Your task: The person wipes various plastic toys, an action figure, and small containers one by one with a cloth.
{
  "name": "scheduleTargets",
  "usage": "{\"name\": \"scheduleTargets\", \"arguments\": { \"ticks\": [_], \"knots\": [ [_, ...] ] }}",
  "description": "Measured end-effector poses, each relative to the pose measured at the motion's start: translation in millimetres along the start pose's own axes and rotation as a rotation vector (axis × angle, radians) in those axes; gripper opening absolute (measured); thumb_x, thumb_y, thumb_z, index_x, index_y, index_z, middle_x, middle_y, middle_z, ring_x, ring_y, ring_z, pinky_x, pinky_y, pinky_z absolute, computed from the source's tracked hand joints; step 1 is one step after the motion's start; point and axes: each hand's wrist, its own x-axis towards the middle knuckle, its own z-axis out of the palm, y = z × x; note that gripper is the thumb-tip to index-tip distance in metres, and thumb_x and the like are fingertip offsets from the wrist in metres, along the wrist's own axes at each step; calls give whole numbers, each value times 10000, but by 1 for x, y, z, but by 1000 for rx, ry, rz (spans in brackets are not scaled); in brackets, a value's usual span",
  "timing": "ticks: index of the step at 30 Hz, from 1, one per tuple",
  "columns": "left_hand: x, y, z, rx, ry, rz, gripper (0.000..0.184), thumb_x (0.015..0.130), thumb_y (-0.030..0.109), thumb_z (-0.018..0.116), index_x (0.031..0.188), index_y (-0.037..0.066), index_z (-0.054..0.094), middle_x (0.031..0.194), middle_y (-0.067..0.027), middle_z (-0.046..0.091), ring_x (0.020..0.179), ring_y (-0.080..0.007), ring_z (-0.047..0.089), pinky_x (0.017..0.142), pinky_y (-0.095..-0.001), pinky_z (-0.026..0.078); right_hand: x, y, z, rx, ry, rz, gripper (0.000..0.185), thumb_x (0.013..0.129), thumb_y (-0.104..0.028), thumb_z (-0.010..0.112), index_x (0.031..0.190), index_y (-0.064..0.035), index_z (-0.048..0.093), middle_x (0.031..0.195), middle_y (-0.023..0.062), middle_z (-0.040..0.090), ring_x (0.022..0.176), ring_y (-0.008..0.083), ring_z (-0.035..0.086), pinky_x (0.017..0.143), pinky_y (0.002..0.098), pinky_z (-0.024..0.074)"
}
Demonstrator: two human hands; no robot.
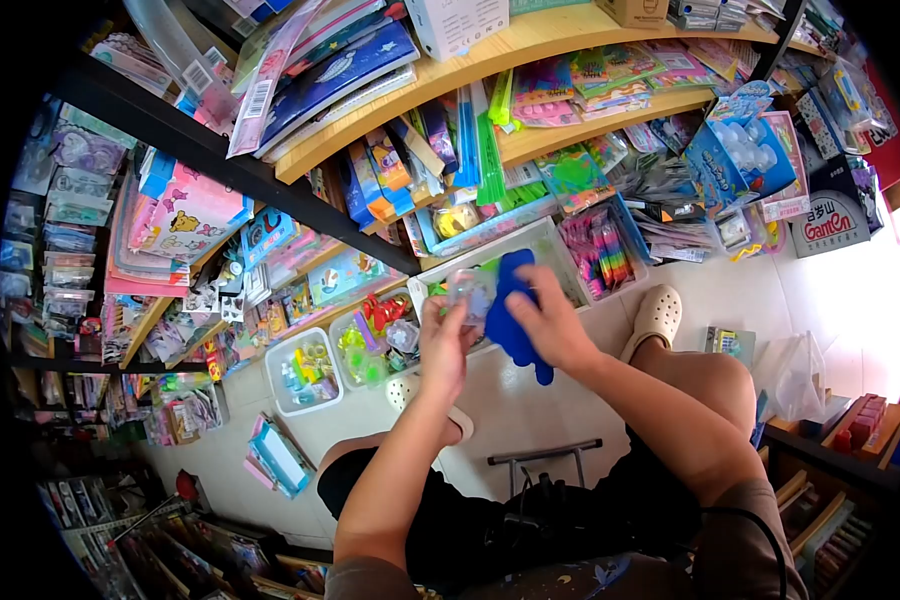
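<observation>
My left hand (447,345) is closed on a small clear plastic package (473,293) with something pale inside; what it contains is too blurred to name. A dark blue cloth (510,322) hangs from my right hand (553,318), whose fingers are wrapped around it. Cloth and package are close together, and I cannot tell whether they touch. Both hands are over the front edge of a long white bin (562,252), with most of its inside hidden behind them. Just left of my left hand stands a clear tub (340,372) of colourful small toys.
Another white tub (313,408) of small items stands on the tiled floor (355,460). A blue-and-white box (280,457) lies nearby. Wooden shelves (390,105) overhang the bins, with a black metal post (195,140) at left. A Ganten carton (832,215) stands right.
</observation>
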Motion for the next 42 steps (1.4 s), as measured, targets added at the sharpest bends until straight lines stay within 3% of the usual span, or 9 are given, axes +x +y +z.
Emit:
{"name": "scheduleTargets", "arguments": {
  "ticks": [1,5,12,17,22,25,27,35,42],
  "knots": [
    [-4,-8,4,40,-32,32,236,900,264,548,1033,97,446,971,-61,581,810,-131,578,669,-214,433,-3,0,5,-308,-38,-284,271,815,-169,604,1054,-81,511,998,154,484,857,295,566,709,352,479],
    [-5,-10,13,-87,-86,-58,354,937,297,483,1194,54,466,1024,-49,588,891,-116,578,764,-235,458,-17,1,10,-400,-144,-412,251,689,-100,678,910,-129,562,954,92,461,820,301,557,658,377,476],
    [2,-4,8,-18,-109,-27,337,949,292,455,1172,50,526,1062,-52,593,934,-139,583,795,-291,484,-6,-2,0,-493,-23,-244,230,658,-68,678,861,-131,589,931,88,507,814,298,571,662,375,479],
    [-2,6,5,-53,-176,24,410,940,346,449,1175,11,479,1161,-133,548,1034,-239,574,861,-380,492,7,13,-23,-424,159,231,214,747,-100,658,941,-64,577,943,148,521,831,347,563,735,392,459],
    [0,8,3,-111,-111,-27,405,946,356,428,1189,35,471,1190,-100,536,1091,-226,533,913,-422,442,8,10,-22,-138,219,187,208,774,-155,643,937,-60,557,966,155,511,853,359,556,737,399,465],
    [4,1,4,-152,-76,-64,382,953,342,419,1185,45,480,1165,-88,552,1059,-198,544,900,-395,437,-5,-7,-7,-254,211,-188,239,748,-155,665,938,-61,554,964,143,503,851,340,553,737,384,469],
    [9,-10,3,-220,-49,-132,367,959,328,409,1176,43,489,1142,-88,565,1025,-182,558,881,-360,443,-14,-6,1,-386,-76,-474,297,711,-137,698,961,-91,544,977,137,461,867,310,526,713,366,469],
    [10,-18,2,-349,-118,-352,284,962,191,401,1166,10,480,1079,-106,584,957,-166,590,833,-302,497,-7,-3,3,-411,-45,-252,368,629,-44,714,932,-155,538,971,109,404,830,309,535,673,375,472],
    [17,-21,-21,-604,-199,-527,354,947,229,435,1190,-29,437,1003,-168,578,823,-238,569,666,-281,485,13,21,-15,-320,258,-31,299,724,-33,654,992,-62,525,914,165,593,860,344,580,741,390,465]
  ]
}}
